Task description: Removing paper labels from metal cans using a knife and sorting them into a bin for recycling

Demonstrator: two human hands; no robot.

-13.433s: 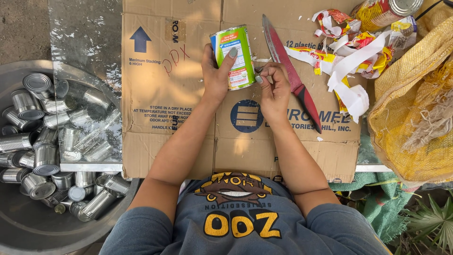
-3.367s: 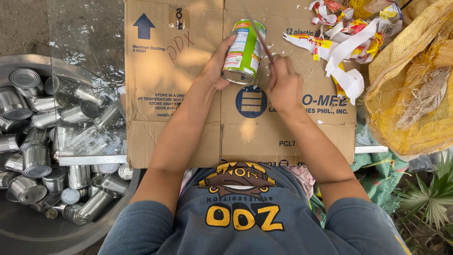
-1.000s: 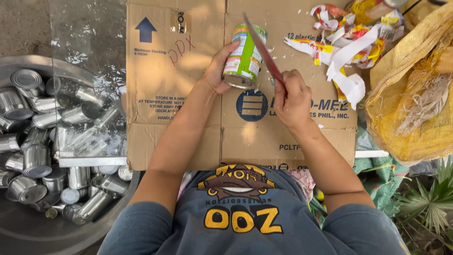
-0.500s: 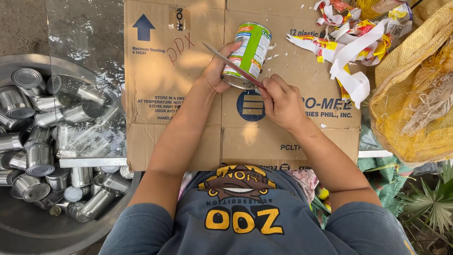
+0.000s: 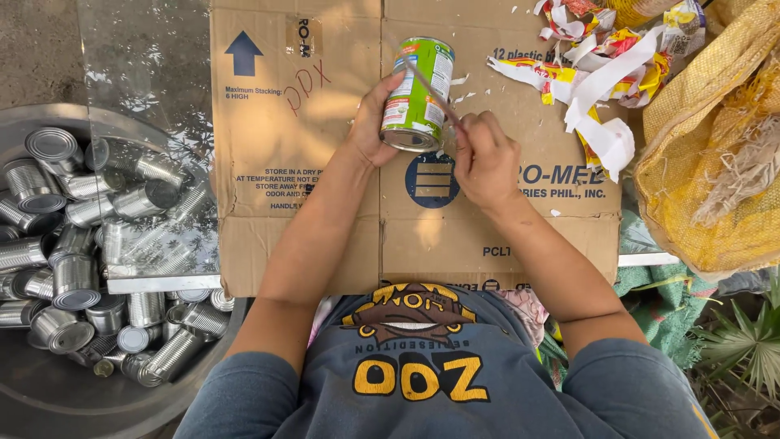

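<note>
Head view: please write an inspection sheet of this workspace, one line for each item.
Surface: flattened brown cardboard box, with white paper scraps on it.
Job's things: green-labelled tin can held tilted above the cardboard; thin knife blade laid across its label.
Clutter: pile of torn red, yellow and white labels.
Grippers: left hand holds the can; right hand holds the knife.
Cables: nothing seen.
Surroundings: grey metal basin of bare silver cans; yellow woven sack; green plant.
</note>
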